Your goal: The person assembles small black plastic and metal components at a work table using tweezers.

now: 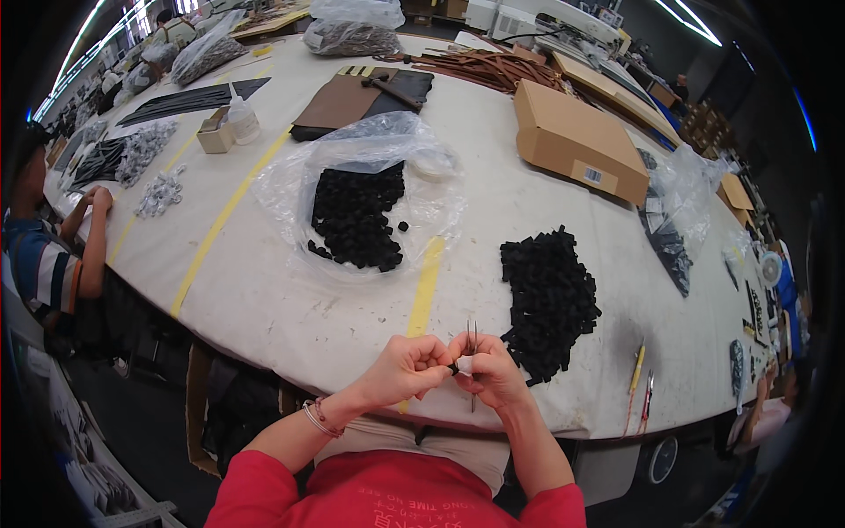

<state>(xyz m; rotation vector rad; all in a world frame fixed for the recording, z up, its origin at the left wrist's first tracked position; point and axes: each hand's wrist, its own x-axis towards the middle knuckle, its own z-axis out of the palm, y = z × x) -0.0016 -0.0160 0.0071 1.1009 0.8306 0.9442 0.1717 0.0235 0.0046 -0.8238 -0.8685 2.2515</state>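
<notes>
Close in front of my body, over the near edge of the table, my two hands meet. My left hand (407,370) is closed, its thumb and fingertips pinching a small black piece (454,370). My right hand (495,375) is closed around a slim metal tool with two thin prongs (472,334), which looks like tweezers. Something white (465,363) covers or sits at the right thumb tip, touching the black piece. Right of my hands lies a heap of small black pieces (550,299). More black pieces (356,216) rest on an open clear plastic bag (282,189).
A cardboard box (576,136) lies beyond the heap. A yellow-handled tool (637,368) and a red-handled tool (649,396) lie at right. Dark flat pieces with a hammer (392,91), a squeeze bottle (243,121) and a small carton (215,132) stand farther off. A co-worker (53,246) works at left.
</notes>
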